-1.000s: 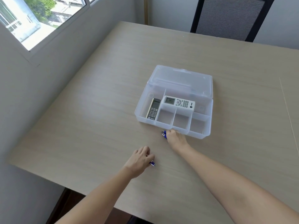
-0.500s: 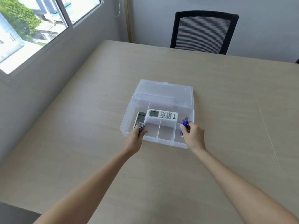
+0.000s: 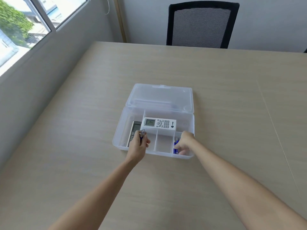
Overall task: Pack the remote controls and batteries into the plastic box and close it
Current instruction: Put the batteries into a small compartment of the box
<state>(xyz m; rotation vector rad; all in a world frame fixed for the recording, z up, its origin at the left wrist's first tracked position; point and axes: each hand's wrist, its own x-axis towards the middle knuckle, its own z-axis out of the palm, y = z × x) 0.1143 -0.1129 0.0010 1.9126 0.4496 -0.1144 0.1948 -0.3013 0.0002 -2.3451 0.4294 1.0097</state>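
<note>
A clear plastic box (image 3: 120, 130) stands open on the table, its lid (image 3: 160, 97) folded back. A white remote (image 3: 159, 124) lies across the rear compartment. In the left compartment lies a grey remote (image 3: 134, 128), partly hidden by my left hand (image 3: 139, 146). That hand is closed around blue batteries (image 3: 142, 135) above the front left small compartment. My right hand (image 3: 184, 143) reaches into the front right compartment, fingers on blue batteries (image 3: 176, 145) that rest inside it. The middle small compartment holds nothing.
The box sits near the middle of a light wooden table (image 3: 166, 188). A black mesh chair (image 3: 201, 24) stands at the far edge. A grey wall with a window (image 3: 25, 22) runs along the left side.
Both hands rose from the table with batteries to the box. The right hand has lowered its batteries into the front right compartment; the left hand stays over the front left one.
</note>
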